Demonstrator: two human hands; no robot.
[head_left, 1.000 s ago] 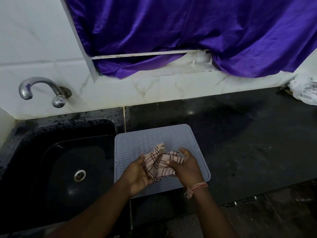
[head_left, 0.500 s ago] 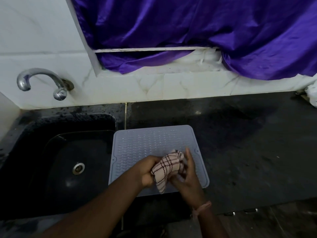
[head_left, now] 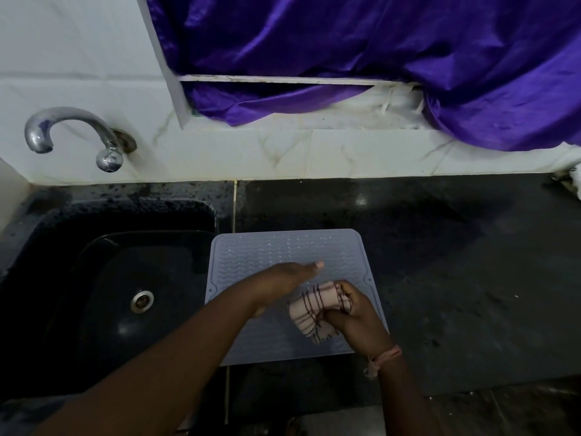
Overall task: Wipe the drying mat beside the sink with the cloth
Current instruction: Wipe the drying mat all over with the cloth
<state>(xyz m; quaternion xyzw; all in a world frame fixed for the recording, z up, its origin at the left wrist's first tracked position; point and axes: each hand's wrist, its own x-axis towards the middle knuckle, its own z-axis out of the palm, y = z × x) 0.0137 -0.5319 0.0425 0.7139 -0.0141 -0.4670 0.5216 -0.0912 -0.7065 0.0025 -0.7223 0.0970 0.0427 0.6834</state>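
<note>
A grey ribbed drying mat (head_left: 283,250) lies on the dark counter just right of the black sink (head_left: 103,287). Over the mat's right half, my right hand (head_left: 355,313) grips a bunched pink cloth with dark checks (head_left: 314,309). My left hand (head_left: 283,278) stretches flat across the middle of the mat with straight fingers and holds nothing. Whether it touches the mat I cannot tell. The cloth hangs out of my right fist toward the mat's near edge.
A chrome tap (head_left: 75,133) juts from the white tiled wall above the sink. Purple curtain fabric (head_left: 377,58) hangs over the ledge behind the counter. The dark counter (head_left: 456,262) runs to the right of the mat. A white object (head_left: 575,180) sits at the far right edge.
My left hand has let go of the cloth and stretched flat over the mat. The cloth is now bunched in my right hand alone, shifted to the mat's right side.
</note>
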